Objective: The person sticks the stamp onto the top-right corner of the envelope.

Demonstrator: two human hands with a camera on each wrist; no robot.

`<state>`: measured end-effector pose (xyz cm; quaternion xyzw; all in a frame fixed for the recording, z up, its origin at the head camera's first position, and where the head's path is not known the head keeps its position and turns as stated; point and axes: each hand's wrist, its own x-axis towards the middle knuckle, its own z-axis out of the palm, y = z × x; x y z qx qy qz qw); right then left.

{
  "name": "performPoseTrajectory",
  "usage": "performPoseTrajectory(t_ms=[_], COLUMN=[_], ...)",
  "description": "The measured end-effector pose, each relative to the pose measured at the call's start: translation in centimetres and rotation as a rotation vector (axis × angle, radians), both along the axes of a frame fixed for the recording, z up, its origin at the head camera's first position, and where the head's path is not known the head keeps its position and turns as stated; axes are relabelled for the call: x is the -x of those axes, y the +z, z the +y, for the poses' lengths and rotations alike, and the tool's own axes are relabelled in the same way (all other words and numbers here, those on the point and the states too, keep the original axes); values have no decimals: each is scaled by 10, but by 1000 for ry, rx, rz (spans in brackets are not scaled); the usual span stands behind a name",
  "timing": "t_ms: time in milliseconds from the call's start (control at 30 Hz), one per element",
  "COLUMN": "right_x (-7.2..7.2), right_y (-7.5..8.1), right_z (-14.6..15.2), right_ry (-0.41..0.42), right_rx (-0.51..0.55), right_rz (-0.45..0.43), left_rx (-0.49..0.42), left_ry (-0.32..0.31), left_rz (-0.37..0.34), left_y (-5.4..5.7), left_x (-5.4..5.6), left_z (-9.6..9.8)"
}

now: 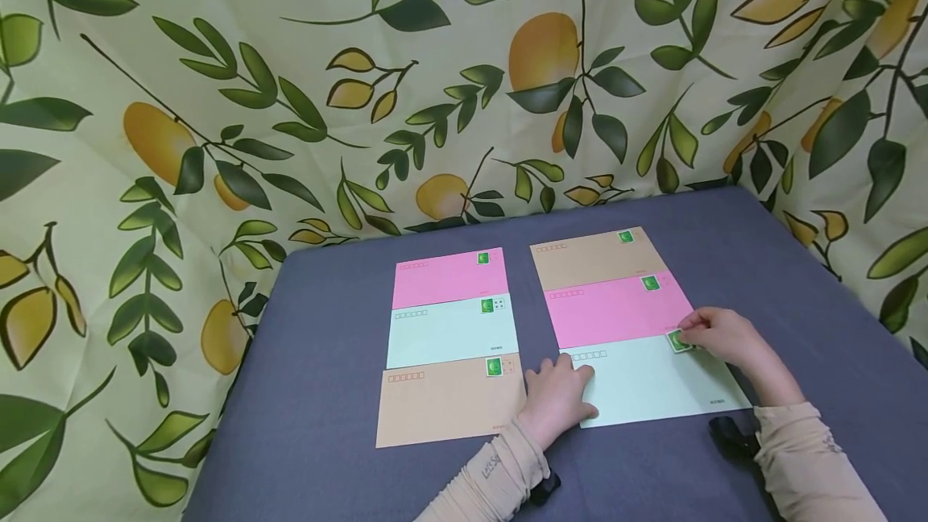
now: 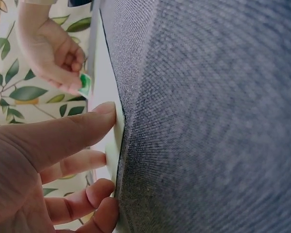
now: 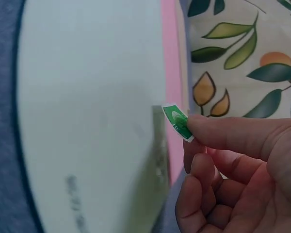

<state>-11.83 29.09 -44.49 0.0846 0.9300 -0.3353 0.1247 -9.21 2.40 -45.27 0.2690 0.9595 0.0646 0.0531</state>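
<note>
A green postage stamp (image 1: 678, 341) with a white border is pinched between the thumb and fingers of my right hand (image 1: 725, 337). It is at the upper right corner of a pale mint envelope (image 1: 652, 385), the nearest in the right-hand column. In the right wrist view the stamp (image 3: 177, 121) tilts and looks slightly above the paper. My left hand (image 1: 554, 397) rests across the mint envelope's left edge, fingers spread. The left wrist view shows its thumb (image 2: 104, 109) touching that envelope's edge.
Behind the mint envelope lie a pink envelope (image 1: 616, 308) and a tan one (image 1: 598, 258), both stamped. To the left, pink (image 1: 442, 280), mint (image 1: 442, 341) and tan (image 1: 442, 409) envelopes form another stamped column. A leaf-printed cloth (image 1: 449, 103) hangs behind the grey-blue table (image 1: 312, 385).
</note>
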Motion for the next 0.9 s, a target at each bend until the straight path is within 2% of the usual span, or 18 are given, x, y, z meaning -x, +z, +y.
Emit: performPoseTrajectory(t_ms=[433,667,900], right_x=[-2,-3,-4], right_y=[-10,-11,-7], right_z=[0,-3,-5], right_ry=[-54,-36,-23], right_rx=[-29,-51,-57], right_rz=[-17,13,33], left_rx=[1,6,11], left_ry=[-2,-2,-33], left_rz=[-5,-10,13], left_y=[-1,1,4], left_x=[0,-1,-2], left_z=[0,-1,-3])
